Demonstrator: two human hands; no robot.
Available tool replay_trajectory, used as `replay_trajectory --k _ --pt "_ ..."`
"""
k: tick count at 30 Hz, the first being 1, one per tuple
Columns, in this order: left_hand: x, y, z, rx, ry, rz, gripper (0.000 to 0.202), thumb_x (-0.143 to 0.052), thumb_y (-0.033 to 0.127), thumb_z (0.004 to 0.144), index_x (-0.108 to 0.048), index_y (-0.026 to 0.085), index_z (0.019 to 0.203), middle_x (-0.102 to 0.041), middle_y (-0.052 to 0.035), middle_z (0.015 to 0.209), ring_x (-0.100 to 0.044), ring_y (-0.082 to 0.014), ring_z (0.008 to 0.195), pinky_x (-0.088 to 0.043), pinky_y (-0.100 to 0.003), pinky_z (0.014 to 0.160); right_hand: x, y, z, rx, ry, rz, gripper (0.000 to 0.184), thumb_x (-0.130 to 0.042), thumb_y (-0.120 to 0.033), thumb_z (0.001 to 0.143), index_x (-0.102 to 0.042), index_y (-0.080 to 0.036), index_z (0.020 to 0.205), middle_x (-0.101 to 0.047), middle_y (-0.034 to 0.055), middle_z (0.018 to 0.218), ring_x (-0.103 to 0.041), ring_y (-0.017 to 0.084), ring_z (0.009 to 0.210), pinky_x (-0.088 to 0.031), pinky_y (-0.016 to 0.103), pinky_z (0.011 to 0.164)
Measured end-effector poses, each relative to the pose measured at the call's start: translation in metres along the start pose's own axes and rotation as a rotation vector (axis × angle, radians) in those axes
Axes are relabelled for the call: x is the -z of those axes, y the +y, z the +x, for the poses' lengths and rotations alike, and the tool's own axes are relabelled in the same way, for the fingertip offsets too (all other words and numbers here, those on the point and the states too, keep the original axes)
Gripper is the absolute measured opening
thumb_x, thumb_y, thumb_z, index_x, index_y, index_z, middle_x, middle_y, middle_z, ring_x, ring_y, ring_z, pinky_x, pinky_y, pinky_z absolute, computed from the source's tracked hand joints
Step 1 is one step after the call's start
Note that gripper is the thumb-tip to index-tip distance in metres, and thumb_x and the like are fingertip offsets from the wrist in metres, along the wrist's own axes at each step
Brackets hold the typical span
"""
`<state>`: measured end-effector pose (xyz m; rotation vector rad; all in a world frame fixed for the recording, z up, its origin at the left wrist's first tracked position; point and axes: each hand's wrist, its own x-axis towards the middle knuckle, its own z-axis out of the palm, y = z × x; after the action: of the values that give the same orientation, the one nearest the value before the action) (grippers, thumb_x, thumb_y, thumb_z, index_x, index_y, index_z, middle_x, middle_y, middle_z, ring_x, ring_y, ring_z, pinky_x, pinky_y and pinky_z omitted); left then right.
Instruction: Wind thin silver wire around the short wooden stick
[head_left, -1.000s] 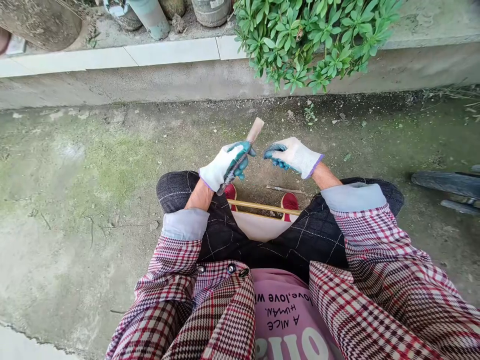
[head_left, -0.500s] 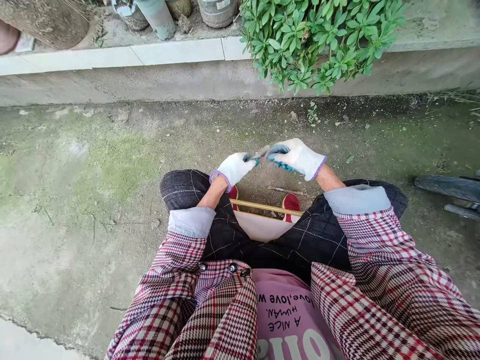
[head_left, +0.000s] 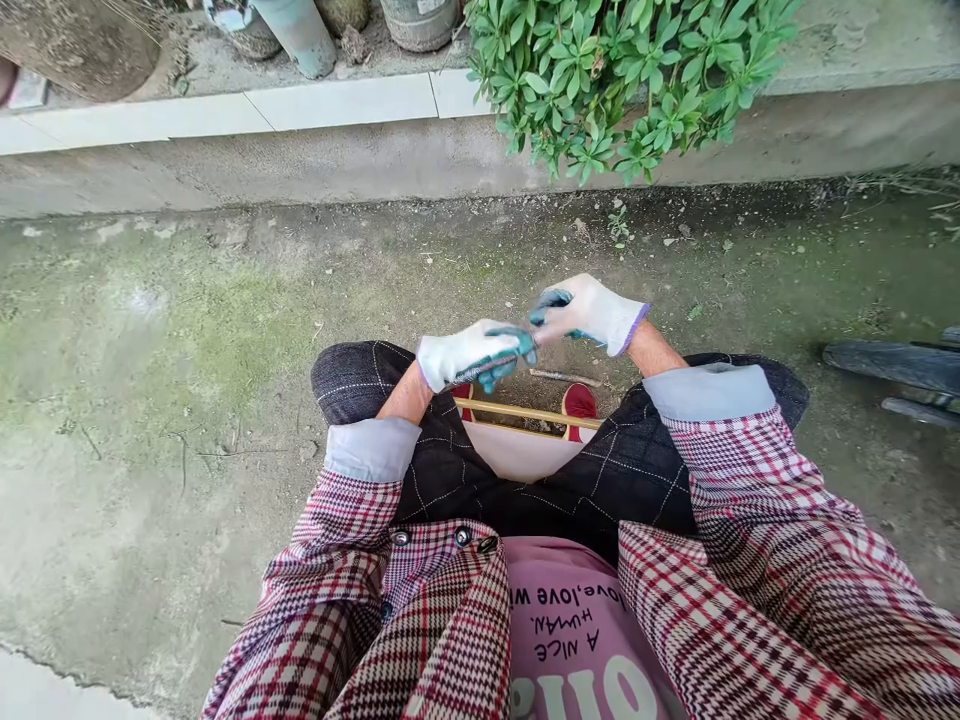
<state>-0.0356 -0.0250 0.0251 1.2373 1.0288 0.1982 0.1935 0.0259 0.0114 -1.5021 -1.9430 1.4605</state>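
One slim tool (head_left: 487, 367) slants rightward and away above the ground (head_left: 247, 330), short of the ledge (head_left: 337, 104) edge — gripped in the left hand (head_left: 478, 352), its pale end at the curled right hand (head_left: 583, 312); blurred, so whether that pinches it I cannot tell. One stick (head_left: 566, 378), two red shoes (head_left: 579, 404) below. A second ago it pointed more steeply.

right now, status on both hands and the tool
Left hand gripping tool. Right hand at its far end, contact unclear. Stick on ground near right shoe.
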Motion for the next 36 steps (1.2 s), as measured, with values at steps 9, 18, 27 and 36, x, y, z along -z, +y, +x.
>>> replay_trajectory --k 9,18,27,36 --pt "0.011 -0.012 0.027 0.023 0.506 0.087 0.023 -0.065 0.041 0.094 -0.063 0.020 0.084 -0.049 0.0043 0.060 -0.045 -0.0114 0.052 -0.040 -0.026 0.053 -0.006 -0.005 -0.005 -0.074 0.005 0.076 0.016 -0.077 -0.034 0.090 -0.074 -0.021 0.081 -0.066 0.0002 0.066 -0.052 0.012 0.053 -0.042 0.028 0.050" --pt "0.020 0.001 -0.001 -0.178 0.336 -0.336 0.062 -0.050 0.081 0.097 -0.067 0.021 0.105 -0.042 0.0077 0.056 -0.038 -0.0092 0.041 -0.050 -0.025 0.050 -0.004 0.008 0.006 -0.071 0.079 0.167 0.015 -0.078 -0.033 0.090 -0.076 -0.019 0.084 -0.067 0.0027 0.067 -0.057 0.013 0.054 -0.045 0.025 0.046" --pt "-0.001 -0.008 0.010 0.145 0.002 0.549 0.032 -0.065 0.050 0.090 -0.073 0.020 0.085 -0.067 -0.0028 0.068 -0.060 -0.0166 0.059 -0.045 -0.028 0.058 -0.003 0.000 -0.003 -0.001 0.050 -0.117 0.013 -0.072 -0.025 0.088 -0.080 -0.015 0.086 -0.069 0.0009 0.068 -0.056 0.013 0.059 -0.044 0.027 0.060" --pt "0.024 -0.008 0.024 0.013 0.655 0.195 0.035 -0.059 0.050 0.099 -0.071 0.017 0.101 -0.061 -0.0010 0.068 -0.054 -0.0133 0.057 -0.049 -0.026 0.061 -0.009 -0.010 -0.008 -0.072 0.010 0.079 0.011 -0.072 -0.024 0.094 -0.078 -0.017 0.089 -0.068 0.0024 0.070 -0.056 0.011 0.056 -0.044 0.024 0.049"
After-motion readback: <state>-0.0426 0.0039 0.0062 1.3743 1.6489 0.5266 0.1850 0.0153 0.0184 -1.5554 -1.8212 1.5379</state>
